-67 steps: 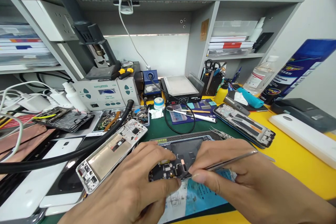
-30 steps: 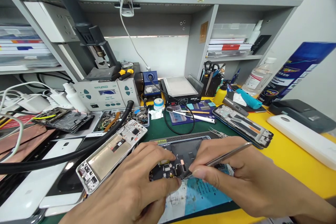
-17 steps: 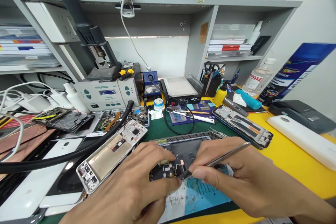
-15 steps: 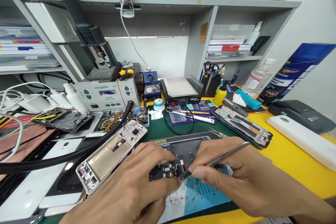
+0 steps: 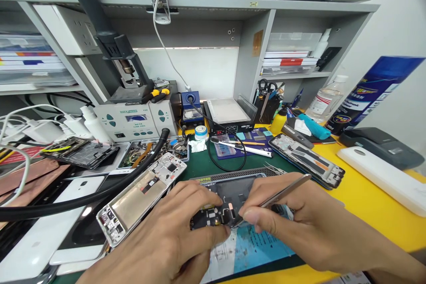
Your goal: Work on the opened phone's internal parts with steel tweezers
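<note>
Cluttered repair bench: yellow tabletop (image 5: 362, 195), dark green mat (image 5: 199, 164) in the middle, grey shelving behind. Opened phone (image 5: 233, 195) lies flat on the mat at bottom centre, insides up, sitting partly on a blue-and-white printed sheet (image 5: 249, 248).

Left hand (image 5: 166, 239) rests on the phone's near left side, fingers curled and pressed together, thumb tip touching the phone's lower edge beside the board. Right hand (image 5: 299, 226) comes in from the right, thumb and forefinger pinching metal tweezers (image 5: 282, 191); the tweezers slant up to the right, tips down on the phone's board just beside the left thumb. Cannot tell if the tips grip anything, too small.

A silver phone frame (image 5: 140, 195) lies diagonal just left of the left hand, touching a thick black hose (image 5: 100, 195) that crosses the bench. Another stripped phone frame (image 5: 306, 159) lies on the yellow top behind the right hand. Rework station (image 5: 133, 120) stands at the back left, small heating plate (image 5: 229, 113) at back centre. White slab (image 5: 382, 177) and blue box (image 5: 372, 88) sit far right, well apart from the hands.
</note>
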The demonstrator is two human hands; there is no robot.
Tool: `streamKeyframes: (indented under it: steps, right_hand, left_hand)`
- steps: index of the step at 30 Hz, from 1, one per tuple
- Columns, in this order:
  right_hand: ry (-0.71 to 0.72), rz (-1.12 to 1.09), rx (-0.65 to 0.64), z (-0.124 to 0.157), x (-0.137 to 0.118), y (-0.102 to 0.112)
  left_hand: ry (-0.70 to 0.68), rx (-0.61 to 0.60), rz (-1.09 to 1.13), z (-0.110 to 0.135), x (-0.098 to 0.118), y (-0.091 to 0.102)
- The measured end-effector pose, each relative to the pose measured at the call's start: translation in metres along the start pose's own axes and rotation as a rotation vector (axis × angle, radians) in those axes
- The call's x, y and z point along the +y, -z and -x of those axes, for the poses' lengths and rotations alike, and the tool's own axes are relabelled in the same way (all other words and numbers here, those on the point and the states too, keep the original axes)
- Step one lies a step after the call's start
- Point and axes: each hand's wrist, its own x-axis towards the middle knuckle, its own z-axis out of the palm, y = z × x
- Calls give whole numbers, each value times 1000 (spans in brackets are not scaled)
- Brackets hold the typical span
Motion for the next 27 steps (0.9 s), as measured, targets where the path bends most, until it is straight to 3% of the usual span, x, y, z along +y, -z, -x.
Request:
streamKeyframes:
  steps: [13, 19, 27]
  right_hand:
    - [-53, 17, -39, 2, 2, -1]
    - [-9, 23, 6, 0, -1, -3]
    - [-24, 70, -33, -8, -8, 0]
  left_hand:
    - [-30, 62, -22, 5, -2, 0]
    - [-28, 41, -29, 3, -4, -2]
    - [-16, 27, -37, 2, -4, 0]
